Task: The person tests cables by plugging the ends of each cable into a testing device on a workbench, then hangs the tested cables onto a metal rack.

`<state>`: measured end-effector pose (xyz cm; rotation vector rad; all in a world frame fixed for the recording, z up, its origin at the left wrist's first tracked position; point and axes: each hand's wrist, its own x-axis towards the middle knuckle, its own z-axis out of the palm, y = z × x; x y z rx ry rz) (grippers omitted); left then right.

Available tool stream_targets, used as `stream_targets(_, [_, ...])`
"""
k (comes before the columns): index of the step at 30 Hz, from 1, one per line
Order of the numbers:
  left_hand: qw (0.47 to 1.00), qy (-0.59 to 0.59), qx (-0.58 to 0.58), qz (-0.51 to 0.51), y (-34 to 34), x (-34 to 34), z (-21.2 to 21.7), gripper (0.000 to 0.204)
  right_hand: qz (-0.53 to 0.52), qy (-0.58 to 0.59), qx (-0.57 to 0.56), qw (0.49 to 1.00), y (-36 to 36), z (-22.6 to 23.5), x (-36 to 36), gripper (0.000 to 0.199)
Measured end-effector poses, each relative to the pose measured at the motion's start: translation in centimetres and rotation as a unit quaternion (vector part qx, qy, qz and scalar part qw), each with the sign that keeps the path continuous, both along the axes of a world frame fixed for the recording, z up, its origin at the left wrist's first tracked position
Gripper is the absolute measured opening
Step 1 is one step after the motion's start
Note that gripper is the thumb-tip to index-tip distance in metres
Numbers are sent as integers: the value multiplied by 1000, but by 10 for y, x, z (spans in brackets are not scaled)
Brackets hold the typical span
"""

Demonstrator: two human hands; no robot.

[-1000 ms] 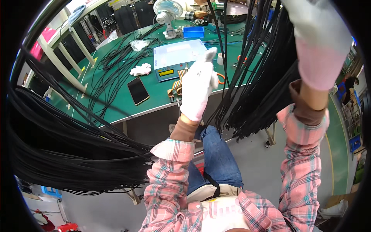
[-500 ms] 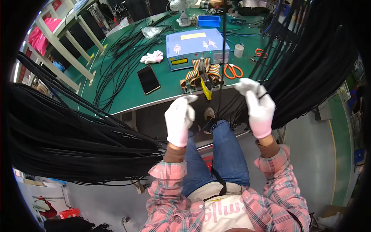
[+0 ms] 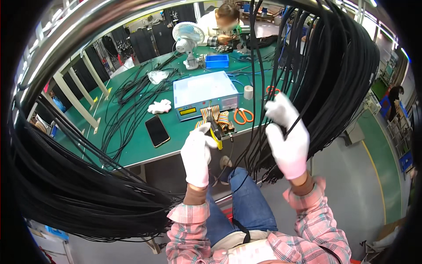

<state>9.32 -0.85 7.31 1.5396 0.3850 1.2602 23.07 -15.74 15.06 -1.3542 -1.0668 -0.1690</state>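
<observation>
Cables hang all around you: a dense curtain of black cables (image 3: 334, 79) drops from the overhead rail (image 3: 110, 26) on your right side, and a second mass (image 3: 74, 193) sweeps low across your left. Your right hand (image 3: 288, 136), in a white glove, is closed around one thin black cable (image 3: 295, 125) picked out of that right-hand curtain, the fingers curled over it so the strand stays separated from its neighbours. Your left hand (image 3: 196, 154), also gloved, sits at the near edge of the green bench (image 3: 132, 149) with its fingers closed on the yellow-and-black connector end (image 3: 216, 134), thumb side up, so the tip stays pointed toward you.

Just behind that hand, a striped ribbon lead (image 3: 215, 115) runs back to the pale blue tester box (image 3: 204, 94) in the middle of the bench, close enough for a plug to reach. Orange-handled scissors (image 3: 242, 115) lie beside the box toward the right edge, and a dark phone (image 3: 157, 130) lies flat near the front edge to your left. A spare white glove (image 3: 159, 106) rests further back, with loose black leads (image 3: 127, 110) spread toward the left corner. At the far edge stand a small white fan (image 3: 188, 42) and a blue tray (image 3: 216, 61), where another person (image 3: 220, 26) works.
</observation>
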Motion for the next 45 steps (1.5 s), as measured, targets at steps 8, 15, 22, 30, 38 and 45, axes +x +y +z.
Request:
stream_targets(8, [939, 83, 302, 142, -2, 33, 59, 38, 157, -82, 171, 969, 6, 131, 1, 43])
stream_targets(15, [904, 107, 375, 178, -17, 37, 68, 36, 222, -13, 98, 970, 24, 135, 10, 43])
stream_targets(22, [976, 37, 214, 11, -18, 42, 32, 28, 245, 14, 47, 968, 43, 81, 7, 43])
stream_targets(30, [976, 99, -149, 121, 9, -32, -72, 25, 266, 308, -220, 887, 61, -124, 9, 26])
stream_targets(38, [901, 68, -425, -49, 46, -9, -96, 24, 168, 412, -255, 859, 88, -191, 57, 28])
stream_targets(45, [906, 25, -423, -11, 47, 6, -114, 24, 198, 436, -245, 843, 100, -181, 41, 32])
